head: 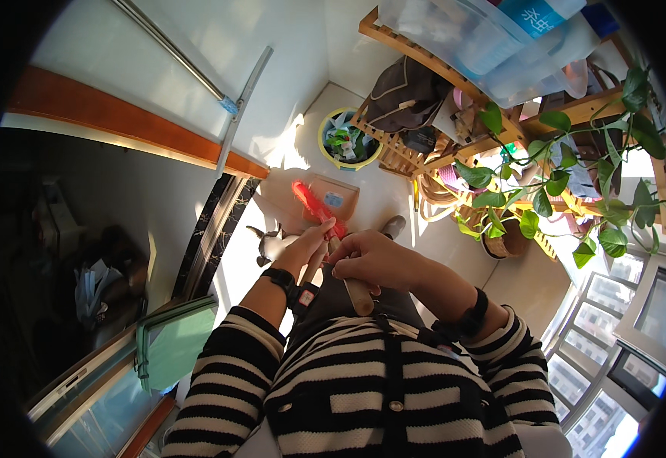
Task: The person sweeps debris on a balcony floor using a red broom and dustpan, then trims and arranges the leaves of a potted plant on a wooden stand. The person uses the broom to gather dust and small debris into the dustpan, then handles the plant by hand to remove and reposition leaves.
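Both of my hands are on a long tool in front of my waist. It has a red, bristly head (309,200) and a pale wooden handle (358,297) whose rounded end points back at my shirt. My left hand (310,243) grips it just below the red head. Curled around the handle further back is my right hand (376,260), its fingers partly hiding the shaft. Under the red head, an open cardboard box (344,186) with a blue and white label rests on the floor. My shoe (393,226) shows beyond my right hand.
A white and dark animal, seemingly a cat (272,245), is on the floor by my left hand. Ahead stands a yellow-rimmed bin (377,159) with rubbish. On the right are a wooden shelf (418,48) and a trailing plant (556,183). A metal-poled mop or squeegee (241,109) leans left.
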The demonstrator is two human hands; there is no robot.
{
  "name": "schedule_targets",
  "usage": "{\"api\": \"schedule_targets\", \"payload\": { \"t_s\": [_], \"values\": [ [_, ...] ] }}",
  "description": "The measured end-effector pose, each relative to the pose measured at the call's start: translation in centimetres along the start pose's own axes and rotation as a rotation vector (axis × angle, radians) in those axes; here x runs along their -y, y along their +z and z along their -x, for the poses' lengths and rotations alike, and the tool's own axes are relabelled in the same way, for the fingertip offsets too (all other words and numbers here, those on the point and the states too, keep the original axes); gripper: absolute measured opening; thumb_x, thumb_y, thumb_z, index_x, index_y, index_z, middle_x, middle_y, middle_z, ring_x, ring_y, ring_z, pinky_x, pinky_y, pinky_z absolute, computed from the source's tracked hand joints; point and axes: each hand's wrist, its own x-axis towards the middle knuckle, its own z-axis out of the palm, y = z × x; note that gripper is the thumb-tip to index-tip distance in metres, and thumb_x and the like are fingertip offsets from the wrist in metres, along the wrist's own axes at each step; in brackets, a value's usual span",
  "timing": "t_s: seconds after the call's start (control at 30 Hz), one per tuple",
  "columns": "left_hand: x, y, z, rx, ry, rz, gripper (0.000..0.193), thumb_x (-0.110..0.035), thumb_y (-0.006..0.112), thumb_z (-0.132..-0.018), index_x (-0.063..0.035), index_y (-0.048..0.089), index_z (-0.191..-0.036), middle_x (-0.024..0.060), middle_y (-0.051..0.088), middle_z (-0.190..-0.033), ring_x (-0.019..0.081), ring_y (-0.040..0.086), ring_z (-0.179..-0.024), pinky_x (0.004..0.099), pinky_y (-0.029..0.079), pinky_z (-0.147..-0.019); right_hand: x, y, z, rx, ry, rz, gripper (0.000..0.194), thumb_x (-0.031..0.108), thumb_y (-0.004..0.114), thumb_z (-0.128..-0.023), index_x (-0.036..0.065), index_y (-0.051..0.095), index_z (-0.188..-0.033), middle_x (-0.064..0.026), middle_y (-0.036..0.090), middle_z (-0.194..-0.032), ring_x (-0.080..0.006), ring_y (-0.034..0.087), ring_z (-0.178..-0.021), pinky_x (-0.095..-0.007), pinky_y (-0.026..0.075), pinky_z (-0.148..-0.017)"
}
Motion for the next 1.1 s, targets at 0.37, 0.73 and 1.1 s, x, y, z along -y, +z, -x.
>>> {"api": "schedule_targets", "payload": {
  "t_s": [0.37, 0.73, 1.1],
  "values": [
    [-0.6, -0.5, 1.5, 0.03, 0.202, 0.044, 0.034, -0.046, 0.052, -0.09, -0.0136, 0.055, -0.1, 0.0027, 0.054, -0.08, 0.0156, 0.057, -0.061, 0.0288, 0.047, -0.053, 1.5, 0.2, -0.4, 0.061, -0.153, -0.157, 0.029, 0.023, 0.057, -0.093, -0.001, 0.058, -0.108, -0.0041, 0.06, -0.073, -0.0099, 0.058, -0.054, -0.0215, 0.046, -0.044],
    [-3.1, -2.6, 0.4, -0.017, 0.531, -0.041, 0.022, -0.03, 0.056, -0.088, -0.0145, 0.06, -0.103, 0.0012, 0.053, -0.082, 0.0142, 0.054, -0.064, 0.0259, 0.045, -0.056, -0.8, -6.5, 2.1, -0.274, -0.159, -0.342, 0.03, 0.021, 0.059, -0.092, -0.001, 0.057, -0.111, -0.0082, 0.064, -0.079, -0.0115, 0.061, -0.054, -0.0206, 0.047, -0.041],
    [-5.7, -2.7, -3.0, -0.204, 0.281, 0.142, 0.033, -0.049, 0.055, -0.088, -0.0167, 0.06, -0.093, 0.0011, 0.061, -0.08, 0.0166, 0.06, -0.064, 0.0334, 0.047, -0.058, -2.4, -9.2, 5.2, -0.449, -0.255, -0.463, 0.027, 0.02, 0.057, -0.092, -0.001, 0.057, -0.109, -0.0077, 0.064, -0.079, -0.011, 0.061, -0.055, -0.0207, 0.047, -0.041]
  ]
}}
